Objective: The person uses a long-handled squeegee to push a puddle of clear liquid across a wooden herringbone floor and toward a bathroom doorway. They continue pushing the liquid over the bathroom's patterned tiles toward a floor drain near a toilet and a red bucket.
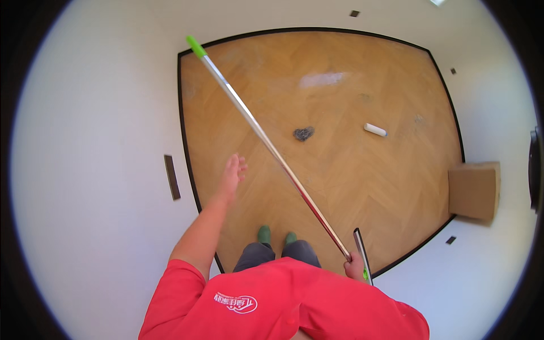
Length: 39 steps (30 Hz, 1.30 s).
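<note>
My right hand (355,266) is wrapped around the lower end of a long-handled squeegee (249,116), close to its head. The metal pole slants up and to the left across the view and ends in a bright green grip (196,46). Beside my right hand is the narrow dark-edged squeegee head (361,249), with a bit of green at its base. My left hand (232,174) reaches forward over the floor, left of the pole and apart from it. Its fingers are loosely spread, and nothing is in it.
A crumpled dark grey clump (304,134) and a white roll (375,130) lie on the herringbone wood floor (328,170). At the right wall stands a cardboard box (475,191). Black skirting edges the white walls. A dark rectangular plate (172,177) sits on the left wall.
</note>
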Motion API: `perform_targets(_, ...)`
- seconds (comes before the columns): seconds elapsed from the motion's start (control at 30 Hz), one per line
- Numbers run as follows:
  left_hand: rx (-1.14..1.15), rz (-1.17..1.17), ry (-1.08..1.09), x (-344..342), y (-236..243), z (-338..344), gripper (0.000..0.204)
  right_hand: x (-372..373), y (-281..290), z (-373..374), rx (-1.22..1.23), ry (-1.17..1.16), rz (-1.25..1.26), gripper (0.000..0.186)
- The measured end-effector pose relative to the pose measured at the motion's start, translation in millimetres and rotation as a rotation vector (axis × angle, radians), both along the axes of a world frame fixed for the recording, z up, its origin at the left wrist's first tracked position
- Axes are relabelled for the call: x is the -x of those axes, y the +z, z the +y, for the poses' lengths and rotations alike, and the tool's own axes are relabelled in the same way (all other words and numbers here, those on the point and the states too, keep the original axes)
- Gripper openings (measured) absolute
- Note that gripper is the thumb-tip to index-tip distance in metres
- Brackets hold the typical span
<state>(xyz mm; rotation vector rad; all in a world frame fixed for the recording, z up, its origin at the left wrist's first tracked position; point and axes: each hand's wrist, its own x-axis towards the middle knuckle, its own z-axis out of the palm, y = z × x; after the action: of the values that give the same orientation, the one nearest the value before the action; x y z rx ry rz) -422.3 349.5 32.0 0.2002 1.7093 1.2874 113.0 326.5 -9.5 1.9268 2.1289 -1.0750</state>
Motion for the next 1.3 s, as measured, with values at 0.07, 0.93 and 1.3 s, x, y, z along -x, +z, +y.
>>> perform_targets(0.07, -0.055, -0.068, 0.049, 17.3, 46.9, 37.3, 0.064, 8.6, 13.8, -3.7, -0.048, -0.024, 0.039, 0.009)
perform_targets(0.93, -0.989, -0.232, -0.415, 114.1, 275.4, 268.7, 0.020, 419.6, 116.4, 381.1, -0.476, 0.387, 0.651, 0.014)
perform_targets(1.3, -1.188, -0.088, -0.761, 183.7, 286.8, 343.6, 0.039, 394.2, 53.6, 435.1, -0.390, 0.259, 0.453, 0.012)
